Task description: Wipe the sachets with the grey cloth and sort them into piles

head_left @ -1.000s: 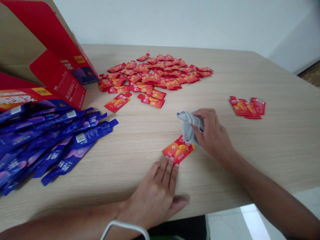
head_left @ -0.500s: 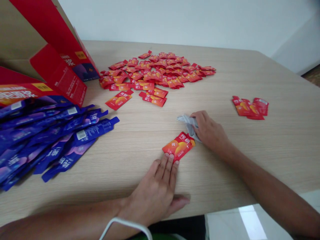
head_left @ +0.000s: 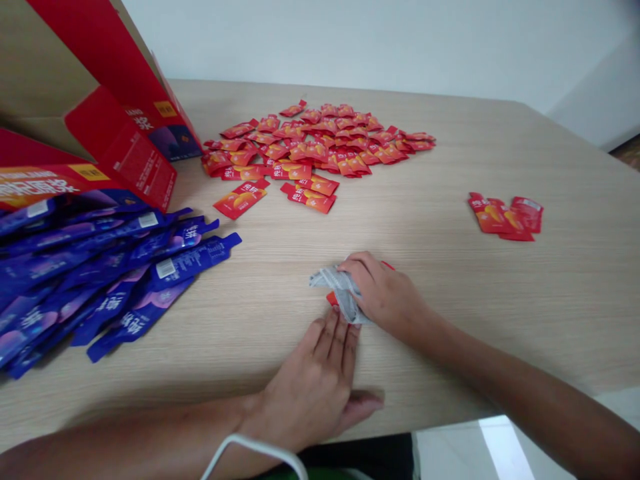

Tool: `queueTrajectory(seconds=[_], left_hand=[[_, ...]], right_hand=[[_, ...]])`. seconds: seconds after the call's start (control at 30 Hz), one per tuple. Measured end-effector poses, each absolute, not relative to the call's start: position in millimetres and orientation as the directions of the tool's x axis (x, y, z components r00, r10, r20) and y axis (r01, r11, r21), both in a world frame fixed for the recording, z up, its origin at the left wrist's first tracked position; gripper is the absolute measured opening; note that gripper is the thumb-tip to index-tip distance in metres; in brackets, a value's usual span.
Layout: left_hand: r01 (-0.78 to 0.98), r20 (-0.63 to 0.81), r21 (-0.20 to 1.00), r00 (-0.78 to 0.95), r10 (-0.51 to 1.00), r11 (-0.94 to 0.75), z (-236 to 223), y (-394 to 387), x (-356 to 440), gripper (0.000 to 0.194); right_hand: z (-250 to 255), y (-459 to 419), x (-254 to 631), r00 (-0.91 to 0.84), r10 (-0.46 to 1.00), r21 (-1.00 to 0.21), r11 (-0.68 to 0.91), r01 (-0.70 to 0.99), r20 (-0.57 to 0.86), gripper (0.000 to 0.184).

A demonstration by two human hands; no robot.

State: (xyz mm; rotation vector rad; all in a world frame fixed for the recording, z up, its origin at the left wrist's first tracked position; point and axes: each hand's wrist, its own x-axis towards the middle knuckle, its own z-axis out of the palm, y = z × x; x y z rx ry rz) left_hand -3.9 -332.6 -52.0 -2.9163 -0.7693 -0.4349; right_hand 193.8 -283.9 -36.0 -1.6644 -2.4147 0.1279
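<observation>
My left hand (head_left: 320,380) lies with its fingers stretched flat, the tips pressing the near edge of a red and orange sachet (head_left: 331,299) against the table. In my right hand (head_left: 387,293) is a bunched grey cloth (head_left: 340,287), its fingers closed around it. Cloth and hand rest on top of the sachet and cover most of it. Only small red bits show, one by the left fingertips and one beyond the right knuckles.
A pile of similar red sachets (head_left: 320,143) spreads along the back. A few more red sachets (head_left: 505,219) lie at the right. Blue sachets (head_left: 125,267) are heaped at the left, before an open red carton (head_left: 145,160). A white cable (head_left: 250,445) crosses my left forearm.
My right hand has moved left with the grey cloth, from the sachet's far right corner onto its face. My left hand stays in place on the near edge.
</observation>
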Motion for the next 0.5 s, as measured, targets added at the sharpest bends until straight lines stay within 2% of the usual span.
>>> queueTrajectory(seconds=[0.2, 0.27, 0.33, 0.43, 0.5], left_hand=[[0.492, 0.284, -0.030, 0.839, 0.465, -0.870, -53, -332, -5, 0.085], [0.486, 0.265, -0.038, 0.847, 0.460, -0.873, -52, -332, -5, 0.086], [0.485, 0.254, -0.035, 0.850, 0.462, -0.874, -52, -333, -5, 0.086], [0.493, 0.274, -0.022, 0.840, 0.469, -0.870, -52, -333, -4, 0.084], [0.493, 0.266, -0.023, 0.842, 0.470, -0.870, -52, -334, -3, 0.083]], right_hand=[[-34, -265, 243, -0.162, 0.976, -0.103, 0.178, 0.979, 0.146, 0.028], [-30, -260, 257, -0.104, 0.975, -0.090, 0.124, 0.988, 0.198, 0.025], [-24, -261, 259, -0.062, 0.951, -0.128, 0.105, 0.986, 0.303, 0.027], [-18, -273, 236, -0.108, 0.900, -0.231, 0.222, 0.947, 0.422, 0.031], [-22, -285, 210, -0.264, 0.880, -0.248, 0.379, 0.891, 0.395, 0.033]])
